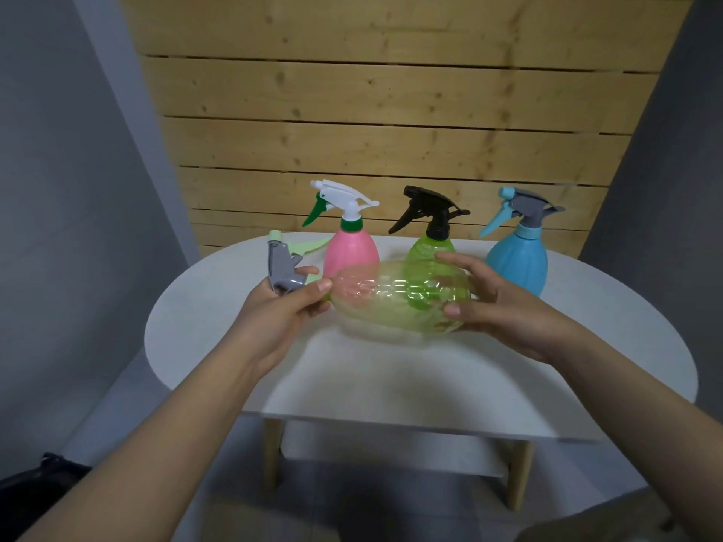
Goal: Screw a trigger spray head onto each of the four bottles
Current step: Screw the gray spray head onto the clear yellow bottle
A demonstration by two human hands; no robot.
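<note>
Bottle [399, 303] sideways (long axis left-right), neck toward left hand [281, 307]

A clear yellow-green bottle [399, 303] lay sideways, its grey spray head [283, 269] pointing left. Behind stood pink [351, 252], green [429, 248] and blue [516, 260] bottles, heads fitted.

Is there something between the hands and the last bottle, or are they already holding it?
Nothing visible stands between them. The left hand grips the grey and light green spray head at the neck of the clear bottle, which lies sideways above the table. The right hand holds the bottle's base.
</note>
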